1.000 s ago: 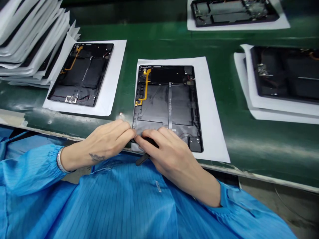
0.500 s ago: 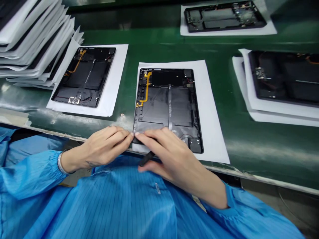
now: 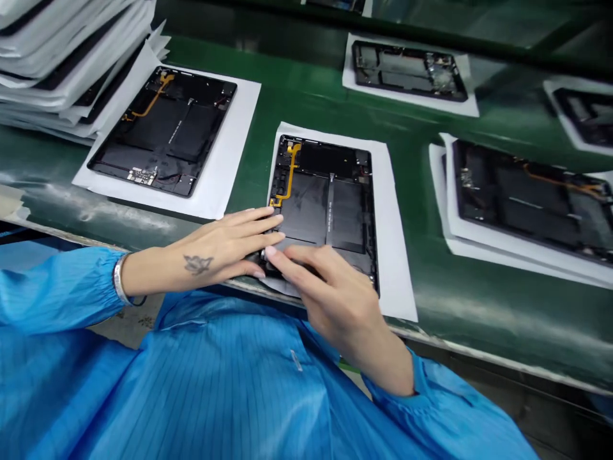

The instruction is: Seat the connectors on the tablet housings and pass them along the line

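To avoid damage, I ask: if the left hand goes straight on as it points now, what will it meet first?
Probably the dark inner panel of the open casing; the left hand reaches over its edge. The pale strip lies farther along. Finger height is unclear.

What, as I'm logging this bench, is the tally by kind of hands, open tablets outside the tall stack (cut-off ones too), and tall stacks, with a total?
Hands: 2
Open tablets: 6, though one barely shows at the top edge
Tall stack: 1
Total: 9
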`<action>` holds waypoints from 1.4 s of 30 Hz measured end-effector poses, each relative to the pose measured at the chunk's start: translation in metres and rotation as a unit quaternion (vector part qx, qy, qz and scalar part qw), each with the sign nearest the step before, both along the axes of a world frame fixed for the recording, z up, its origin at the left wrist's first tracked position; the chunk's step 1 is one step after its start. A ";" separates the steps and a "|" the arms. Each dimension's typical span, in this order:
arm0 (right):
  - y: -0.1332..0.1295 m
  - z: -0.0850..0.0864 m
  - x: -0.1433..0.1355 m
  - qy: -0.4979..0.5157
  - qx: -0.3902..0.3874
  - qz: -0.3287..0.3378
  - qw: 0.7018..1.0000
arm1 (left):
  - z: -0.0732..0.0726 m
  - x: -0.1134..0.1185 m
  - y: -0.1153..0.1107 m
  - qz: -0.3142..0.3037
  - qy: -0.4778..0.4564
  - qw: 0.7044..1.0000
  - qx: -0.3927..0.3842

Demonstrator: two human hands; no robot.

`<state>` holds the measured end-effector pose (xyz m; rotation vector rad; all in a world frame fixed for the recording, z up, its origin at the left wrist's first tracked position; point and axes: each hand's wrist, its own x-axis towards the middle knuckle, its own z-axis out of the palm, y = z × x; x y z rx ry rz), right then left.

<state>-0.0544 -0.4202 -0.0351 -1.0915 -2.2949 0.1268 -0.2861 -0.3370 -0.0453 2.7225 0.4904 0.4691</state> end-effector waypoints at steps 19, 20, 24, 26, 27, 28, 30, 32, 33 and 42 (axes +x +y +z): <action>0.008 0.010 -0.007 -0.149 0.036 0.033 0.988 | -0.012 0.005 -0.001 0.014 -0.036 0.999 0.028; 0.010 0.010 -0.006 -0.157 0.031 0.039 0.986 | -0.012 0.005 -0.001 0.013 -0.034 0.999 0.028; 0.017 0.001 0.004 -0.138 0.004 0.069 0.988 | -0.013 0.003 -0.001 0.010 -0.028 0.999 0.028; 0.017 -0.005 0.007 -0.106 0.013 0.070 0.992 | -0.013 0.002 -0.001 0.014 -0.025 0.999 0.029; 0.016 -0.007 0.008 -0.100 0.020 0.066 0.993 | -0.013 0.002 -0.001 0.015 -0.024 0.999 0.032; 0.015 -0.007 0.008 -0.099 0.030 0.063 0.993 | -0.013 0.003 -0.001 0.014 -0.025 0.999 0.036; 0.013 -0.005 0.006 -0.119 0.049 0.065 0.990 | -0.014 0.003 -0.001 0.011 -0.027 0.999 0.044; 0.011 0.002 0.000 -0.162 0.075 0.071 0.981 | -0.014 0.003 -0.001 0.007 -0.024 0.999 0.046; 0.011 0.006 -0.002 -0.186 0.088 0.073 0.976 | -0.015 0.003 -0.001 0.007 -0.024 0.999 0.045; 0.016 0.029 -0.010 -0.257 0.127 0.092 0.954 | -0.017 0.001 0.000 0.008 -0.035 0.998 0.044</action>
